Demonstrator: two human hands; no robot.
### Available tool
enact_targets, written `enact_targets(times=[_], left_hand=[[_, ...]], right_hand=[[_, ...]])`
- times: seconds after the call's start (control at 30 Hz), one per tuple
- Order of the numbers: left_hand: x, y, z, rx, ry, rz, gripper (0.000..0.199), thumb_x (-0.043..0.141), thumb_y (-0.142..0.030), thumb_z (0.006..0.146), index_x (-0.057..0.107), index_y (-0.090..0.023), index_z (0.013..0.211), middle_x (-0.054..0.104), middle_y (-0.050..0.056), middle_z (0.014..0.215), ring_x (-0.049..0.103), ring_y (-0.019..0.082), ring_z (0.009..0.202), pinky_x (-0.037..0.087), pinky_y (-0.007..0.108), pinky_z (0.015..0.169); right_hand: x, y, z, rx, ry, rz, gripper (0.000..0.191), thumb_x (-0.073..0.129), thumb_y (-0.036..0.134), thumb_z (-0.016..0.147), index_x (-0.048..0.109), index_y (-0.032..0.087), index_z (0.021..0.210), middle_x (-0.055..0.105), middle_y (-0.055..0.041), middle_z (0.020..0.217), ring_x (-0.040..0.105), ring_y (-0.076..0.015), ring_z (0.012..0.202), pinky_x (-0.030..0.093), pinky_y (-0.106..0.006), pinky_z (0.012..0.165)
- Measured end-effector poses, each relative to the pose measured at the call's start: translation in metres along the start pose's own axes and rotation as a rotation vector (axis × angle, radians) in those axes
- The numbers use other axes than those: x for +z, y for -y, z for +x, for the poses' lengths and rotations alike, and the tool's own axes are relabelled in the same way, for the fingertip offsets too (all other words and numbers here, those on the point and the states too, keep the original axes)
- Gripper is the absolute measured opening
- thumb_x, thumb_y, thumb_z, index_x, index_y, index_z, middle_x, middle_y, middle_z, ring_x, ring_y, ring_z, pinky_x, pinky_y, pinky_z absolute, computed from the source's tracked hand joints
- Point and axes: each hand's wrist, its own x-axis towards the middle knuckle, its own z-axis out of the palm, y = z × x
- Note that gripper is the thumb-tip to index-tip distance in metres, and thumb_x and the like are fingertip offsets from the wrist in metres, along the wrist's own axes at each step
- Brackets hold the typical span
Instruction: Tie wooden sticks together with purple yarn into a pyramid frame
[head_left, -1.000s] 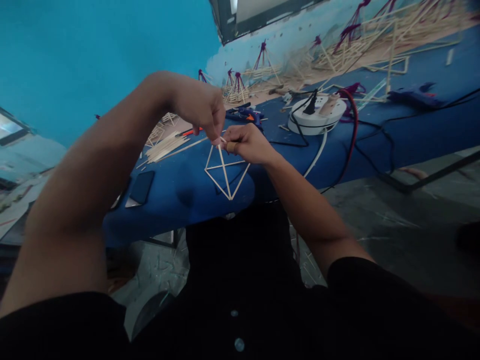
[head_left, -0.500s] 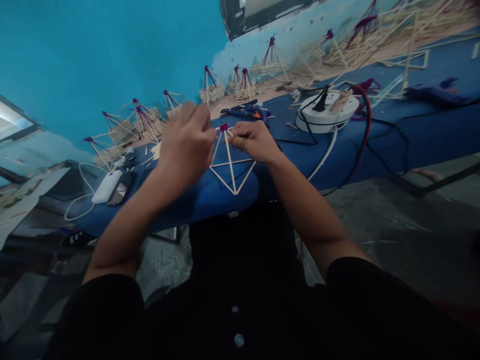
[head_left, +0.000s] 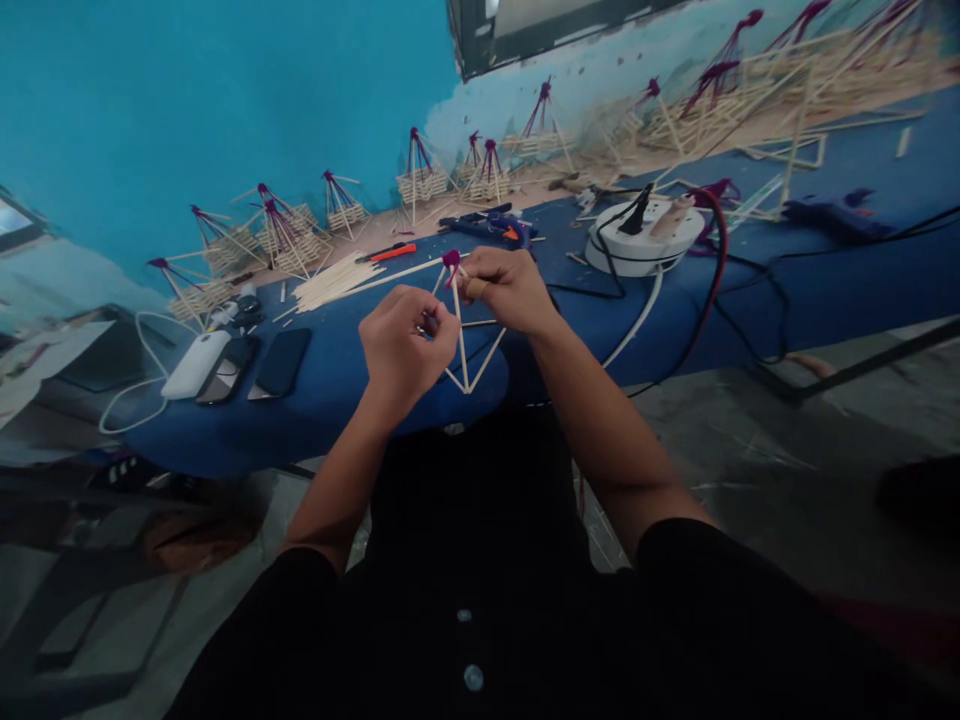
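Observation:
A small pyramid frame of thin wooden sticks (head_left: 471, 355) stands on the blue table (head_left: 337, 385) in front of me. Purple yarn (head_left: 451, 260) is wound around its tip. My right hand (head_left: 506, 288) pinches the top of the frame just beside the yarn. My left hand (head_left: 405, 345) is lower and closer to me, fingers closed on what looks like the yarn strand next to one stick of the frame.
A bundle of loose sticks (head_left: 334, 282), an orange cutter (head_left: 390, 252), a blue glue gun (head_left: 491, 226), two phones (head_left: 283, 362) and a white power bank (head_left: 195, 365) lie on the table. A round white power strip (head_left: 643, 240) with cables sits right. Finished yarn-tipped pyramids (head_left: 420, 180) line the wall.
My left hand has come down from above the tip to the left side of the frame, and my arm has dropped. The right hand has stayed at the top.

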Motion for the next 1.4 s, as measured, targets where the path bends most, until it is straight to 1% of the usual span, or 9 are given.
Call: enact_targets(times=[0.13,0.27,0.4,0.6,0.73,0.93,1.03,1.2,1.4], left_hand=[[0.009,-0.005,-0.006,-0.125,0.000,0.087,0.026,0.079,-0.045,0.098,0.065,-0.024,0.092,0.072,-0.004,0.075,0.056,0.009,0.053,0.044,0.027,0.060],[0.021,-0.004,-0.005,-0.194,0.052,0.167,0.045,0.082,-0.064,0.096,0.072,-0.023,0.112,0.077,0.002,0.084,0.072,0.018,0.072,0.048,0.030,0.067],[0.027,-0.006,-0.002,-0.199,0.137,0.215,0.038,0.077,-0.061,0.101,0.076,-0.023,0.101,0.079,0.007,0.088,0.077,0.024,0.085,0.052,0.032,0.074],[0.024,-0.005,-0.012,-0.191,0.171,0.165,0.026,0.068,-0.044,0.109,0.080,-0.025,0.095,0.081,0.005,0.083,0.073,0.020,0.075,0.051,0.033,0.071],[0.020,0.004,-0.015,-0.191,0.180,0.177,0.033,0.060,-0.041,0.113,0.081,-0.026,0.094,0.081,0.006,0.085,0.074,0.020,0.080,0.050,0.033,0.072],[0.015,0.018,-0.008,-0.200,0.102,0.192,0.025,0.064,-0.043,0.112,0.081,-0.027,0.105,0.082,0.006,0.096,0.077,0.022,0.093,0.056,0.035,0.084],[0.013,0.017,-0.005,-0.193,0.066,0.184,0.027,0.062,-0.044,0.113,0.081,-0.027,0.103,0.082,0.006,0.095,0.075,0.021,0.088,0.059,0.035,0.085],[0.016,0.015,0.002,-0.276,0.205,0.166,0.032,0.063,-0.057,0.111,0.083,-0.032,0.109,0.083,0.005,0.100,0.076,0.021,0.087,0.059,0.036,0.081],[0.025,0.019,0.008,-0.396,0.342,0.171,0.027,0.059,-0.045,0.113,0.082,-0.033,0.117,0.082,0.008,0.115,0.079,0.027,0.109,0.059,0.040,0.091]], right_hand=[[-0.004,-0.001,-0.001,-0.007,0.034,-0.072,0.022,0.080,0.032,0.094,0.080,0.025,0.073,0.072,-0.0009,0.081,0.064,-0.0149,0.077,0.054,-0.030,0.073],[-0.007,-0.004,-0.002,-0.032,0.062,-0.084,0.015,0.081,0.035,0.093,0.083,0.026,0.081,0.074,-0.0010,0.083,0.065,-0.0166,0.081,0.056,-0.033,0.083],[-0.007,0.000,-0.003,-0.008,0.045,-0.082,0.019,0.080,0.038,0.094,0.083,0.026,0.079,0.073,-0.0025,0.082,0.063,-0.0173,0.080,0.055,-0.034,0.086],[-0.002,0.012,-0.007,0.091,0.047,-0.142,0.035,0.088,0.055,0.091,0.079,0.026,0.073,0.073,-0.0040,0.086,0.066,-0.0207,0.086,0.056,-0.036,0.087],[0.005,0.016,-0.013,0.084,-0.014,-0.173,0.045,0.081,0.065,0.097,0.079,0.026,0.073,0.072,-0.0047,0.087,0.065,-0.0202,0.084,0.054,-0.035,0.083],[0.026,0.016,-0.017,0.063,-0.138,-0.262,0.036,0.078,0.042,0.104,0.077,0.024,0.073,0.071,-0.0037,0.086,0.066,-0.0192,0.086,0.053,-0.035,0.088],[0.036,0.012,-0.018,0.055,-0.203,-0.306,0.029,0.072,0.031,0.104,0.077,0.023,0.076,0.072,-0.0045,0.087,0.066,-0.0199,0.087,0.052,-0.036,0.087],[0.043,0.008,-0.020,0.073,-0.219,-0.340,0.027,0.070,0.036,0.104,0.077,0.025,0.080,0.069,-0.0057,0.093,0.065,-0.0226,0.094,0.053,-0.039,0.090],[0.043,0.013,-0.022,0.106,-0.179,-0.278,0.033,0.070,0.044,0.106,0.076,0.025,0.080,0.068,-0.0082,0.096,0.064,-0.0261,0.099,0.053,-0.043,0.095]])
